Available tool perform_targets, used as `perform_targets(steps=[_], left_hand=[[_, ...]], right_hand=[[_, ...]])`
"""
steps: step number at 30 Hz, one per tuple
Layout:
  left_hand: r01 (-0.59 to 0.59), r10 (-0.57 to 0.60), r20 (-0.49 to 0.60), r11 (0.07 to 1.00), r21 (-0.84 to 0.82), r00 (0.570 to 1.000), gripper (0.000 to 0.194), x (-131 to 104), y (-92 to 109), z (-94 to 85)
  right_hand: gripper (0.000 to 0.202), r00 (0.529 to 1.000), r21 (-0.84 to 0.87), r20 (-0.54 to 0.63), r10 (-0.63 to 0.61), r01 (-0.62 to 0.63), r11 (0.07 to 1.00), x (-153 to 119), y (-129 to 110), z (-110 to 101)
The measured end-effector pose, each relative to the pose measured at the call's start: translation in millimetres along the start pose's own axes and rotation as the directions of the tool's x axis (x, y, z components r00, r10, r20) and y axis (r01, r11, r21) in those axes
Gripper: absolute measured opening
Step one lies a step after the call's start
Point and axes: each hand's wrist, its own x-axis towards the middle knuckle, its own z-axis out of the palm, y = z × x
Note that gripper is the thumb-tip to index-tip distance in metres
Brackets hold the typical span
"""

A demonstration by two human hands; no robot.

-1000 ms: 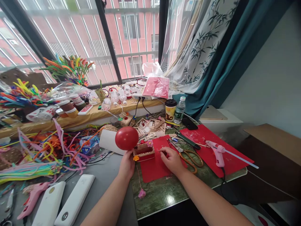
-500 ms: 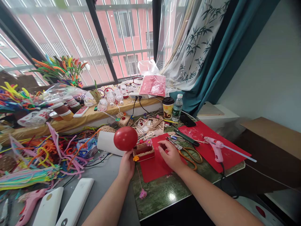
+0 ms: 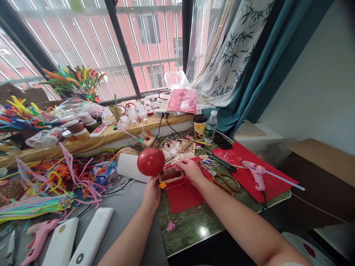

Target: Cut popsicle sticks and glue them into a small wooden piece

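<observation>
A small wooden box (image 3: 173,181) with a red inside sits over red paper, an orange flower (image 3: 162,184) on its near left corner. My left hand (image 3: 152,192) is closed at the box's left end, its fingertips partly hidden behind a red balloon (image 3: 151,162). The balloon stands just above that hand; what fixes it there is hidden. At the far right corner my right hand (image 3: 191,170) pinches a pink flower (image 3: 177,168), mostly covered by the fingers. From the box hangs a string ending in another pink flower (image 3: 170,226).
Red paper (image 3: 184,197) lies under the box. Orange-handled scissors (image 3: 226,181) and a pink glue gun (image 3: 257,173) lie to the right. Behind are wooden pieces (image 3: 180,147), a lidded cup (image 3: 199,129) and a water bottle (image 3: 210,127). Pipe cleaners (image 3: 74,177) crowd the left.
My right hand has moved left from above the red paper to the box's far right corner, and its fingers have closed on the pink flower. My left hand keeps its hold.
</observation>
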Motion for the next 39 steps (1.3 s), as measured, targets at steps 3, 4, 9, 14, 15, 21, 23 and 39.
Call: perform_targets(steps=[3, 4, 9, 14, 15, 21, 23, 39], left_hand=[[0.003, -0.003, -0.002, 1.0, -0.002, 1.0, 0.028, -0.4, 0.4, 0.7], [0.005, -0.005, 0.001, 1.0, -0.002, 1.0, 0.027, -0.7, 0.8, 1.1], [0.018, -0.018, 0.002, 1.0, -0.001, 1.0, 0.023, -1.6, 2.3, 1.7], [0.024, -0.024, -0.02, 1.0, -0.001, 1.0, 0.024, -0.4, 1.1, -0.7], [0.025, -0.025, -0.023, 1.0, -0.001, 0.999, 0.025, -0.4, 0.9, -0.9], [0.04, -0.039, -0.013, 0.999, 0.001, 0.999, 0.029, -1.7, 2.7, 2.3], [0.045, -0.045, -0.006, 0.999, 0.001, 0.999, 0.028, -1.9, 3.3, 3.6], [0.18, -0.183, -0.058, 0.982, -0.056, 0.981, 0.025, 2.3, 15.4, 6.9]], right_hand=[[0.029, 0.999, -0.019, -0.029, -0.018, 0.017, 1.0, 0.1, -2.1, 2.7], [0.03, 0.999, -0.028, -0.039, -0.032, 0.03, 0.999, -0.8, -4.0, 3.5], [0.034, 0.978, -0.073, -0.128, -0.163, 0.155, 0.985, -24.8, -9.7, -3.2], [0.025, 0.916, -0.258, -0.202, -0.346, 0.291, 0.921, -66.6, 5.8, -13.8], [0.025, 0.908, -0.292, -0.194, -0.372, 0.308, 0.905, -71.2, 9.6, -13.5], [0.02, 0.905, -0.286, -0.195, -0.378, 0.316, 0.905, -68.0, 22.1, -8.6], [0.029, 0.912, -0.302, -0.189, -0.364, 0.299, 0.905, -65.9, 23.9, -10.5], [0.069, 0.972, -0.101, 0.041, -0.231, 0.234, 0.967, -57.6, 27.8, -1.8]])
